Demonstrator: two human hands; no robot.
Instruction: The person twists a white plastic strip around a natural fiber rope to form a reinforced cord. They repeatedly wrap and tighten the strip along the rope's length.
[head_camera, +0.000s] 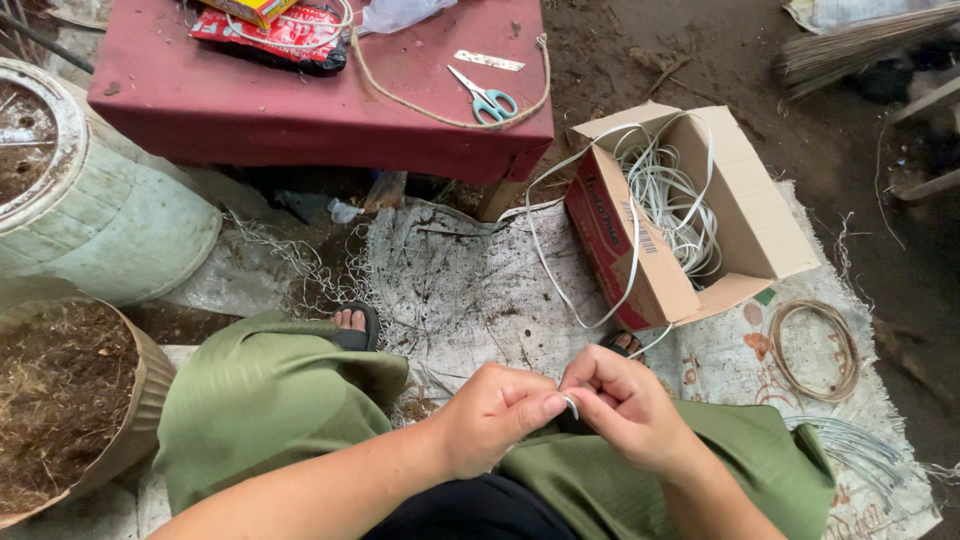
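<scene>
- Bare dirt ground runs around a worn woven mat (470, 290) spread under the seated person, whose knees in green cloth fill the lower middle.
- Left hand (490, 415) is curled nearly closed, thumb and forefinger pinching a thin white strip (571, 404).
- Right hand (625, 405) meets it fingertip to fingertip, also closed on that strip; the two hands touch.
- Behind the hands, an open cardboard box (690, 215) lies on the mat holding a tangle of the same white strip, loops spilling over its near edge.
- At the mat's right edge sits a coil of tan cord (812, 350), apart from the box.
- A low red table (300, 110) stands beyond, with scissors (485, 98) near its front edge.
- Left side is crowded by a pale drum (100, 210) and a basket of brown fibre (70, 400); open mat lies between knees and table.
</scene>
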